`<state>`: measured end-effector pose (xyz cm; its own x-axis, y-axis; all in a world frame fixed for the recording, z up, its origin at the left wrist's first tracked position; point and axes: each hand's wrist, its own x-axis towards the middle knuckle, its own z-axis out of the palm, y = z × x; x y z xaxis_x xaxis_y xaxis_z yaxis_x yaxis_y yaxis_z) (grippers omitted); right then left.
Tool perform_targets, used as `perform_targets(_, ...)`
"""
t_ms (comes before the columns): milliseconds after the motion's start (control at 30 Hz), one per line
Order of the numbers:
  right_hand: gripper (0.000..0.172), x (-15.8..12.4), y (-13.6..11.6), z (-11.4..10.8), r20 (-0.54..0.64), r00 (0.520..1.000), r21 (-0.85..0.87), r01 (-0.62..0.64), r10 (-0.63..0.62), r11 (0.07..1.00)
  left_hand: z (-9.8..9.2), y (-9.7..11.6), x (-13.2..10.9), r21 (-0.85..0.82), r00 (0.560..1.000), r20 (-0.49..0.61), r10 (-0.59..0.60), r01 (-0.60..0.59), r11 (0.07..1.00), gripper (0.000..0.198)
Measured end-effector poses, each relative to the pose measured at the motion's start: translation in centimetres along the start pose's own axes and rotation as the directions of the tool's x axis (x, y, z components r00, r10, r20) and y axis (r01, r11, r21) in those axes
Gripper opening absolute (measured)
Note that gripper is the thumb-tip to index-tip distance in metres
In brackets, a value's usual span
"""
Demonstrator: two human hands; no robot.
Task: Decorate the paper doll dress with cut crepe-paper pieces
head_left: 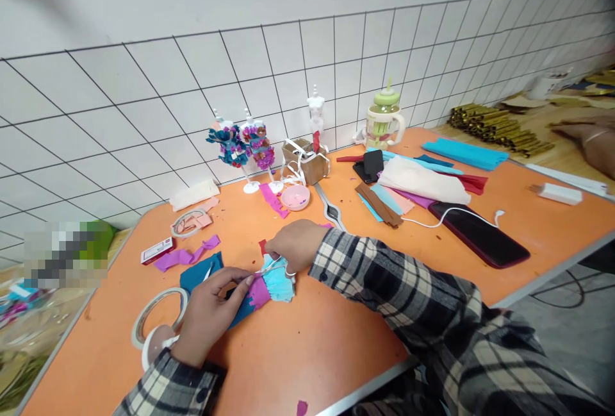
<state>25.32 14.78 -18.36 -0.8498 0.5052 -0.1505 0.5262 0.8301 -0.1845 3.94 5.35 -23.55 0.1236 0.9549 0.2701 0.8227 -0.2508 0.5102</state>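
Note:
My left hand point(211, 310) pinches the edge of a purple crepe paper piece point(259, 291) between thumb and finger. Joined to its right side is gathered light blue crepe paper point(279, 282). A thin white strip point(273, 266) runs along the top of this paper. My right hand point(302, 246) is closed over the strip's right end, its fingertips partly hidden; a small loop of white shows below it. Just beyond those fingers lies a red paper scrap point(262, 247). Dark blue paper point(243, 313) extends under and beside my left hand.
Tape rolls point(139, 326) and a small box point(157, 250) lie at left. Behind stand mini dress forms point(250, 140), a pink bowl point(295, 197), a brown box point(312, 166) and a cup point(384, 122). Scissors point(331, 211), crepe paper and a phone point(480, 236) lie rightward. Another person's hand point(589, 137) shows far right.

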Motion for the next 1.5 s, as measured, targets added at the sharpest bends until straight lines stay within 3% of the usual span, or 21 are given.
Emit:
perform_targets(533,0.022,-0.25,-0.19,-0.51,0.005,1.0,0.005,0.017,-0.017,1.0,0.04,0.13,0.08,0.005,1.0,0.004,0.023,-0.023,1.0,0.023)
perform_targets(767,0.028,0.04,-0.34,-0.15,0.013,1.0,0.007,-0.003,0.002,1.0,0.09,0.07,0.13,-0.002,0.999,0.016,0.037,-0.037,0.999,0.024)
perform_targets(1167,0.022,0.08,-0.2,0.26,-0.032,0.999,0.01,0.021,-0.021,1.0,0.11,-0.08,0.12,-0.024,0.999,0.022,0.029,-0.028,0.999,0.022)
perform_targets(1333,0.029,0.09,-0.46,0.13,-0.001,1.0,0.035,0.004,-0.004,0.999,0.14,-0.07,0.15,-0.03,0.999,0.014,0.033,-0.032,0.999,0.024)
perform_targets(1500,0.023,0.03,-0.45,0.0,0.004,1.0,0.015,0.025,-0.025,1.0,-0.07,0.07,0.22,-0.043,1.0,0.022,0.012,-0.011,0.999,0.025)
